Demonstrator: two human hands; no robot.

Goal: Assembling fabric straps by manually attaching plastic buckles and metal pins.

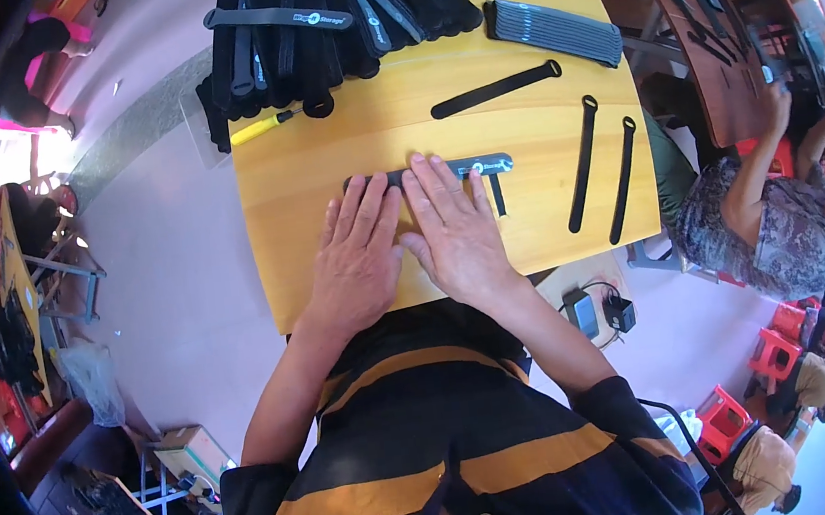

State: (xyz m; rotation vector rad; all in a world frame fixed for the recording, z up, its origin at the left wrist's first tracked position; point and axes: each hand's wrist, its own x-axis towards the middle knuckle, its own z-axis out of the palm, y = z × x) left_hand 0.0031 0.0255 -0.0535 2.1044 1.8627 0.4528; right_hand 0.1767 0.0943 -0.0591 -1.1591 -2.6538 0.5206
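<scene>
My left hand (357, 258) lies flat, fingers stretched out, with its fingertips on the left part of a grey strap (483, 164) on the table. Beside it my right hand (455, 228) is also flat and open, fingers pressing the same strap near its middle. Printed lettering shows at the strap's right end; much of the rest is hidden under my fingers. A narrow black strip (498, 196) sticks out below the strap, by my right little finger. Three black straps with looped ends lie apart: one farther back (495, 90), two on the right (584, 164).
The yellow wooden table (295, 189) carries a stack of grey straps (555, 33) at the back right and a pile of black straps (309, 42) at the back left. A yellow-handled tool (263, 128) lies by the pile. Another person (766, 220) works at a table on the right.
</scene>
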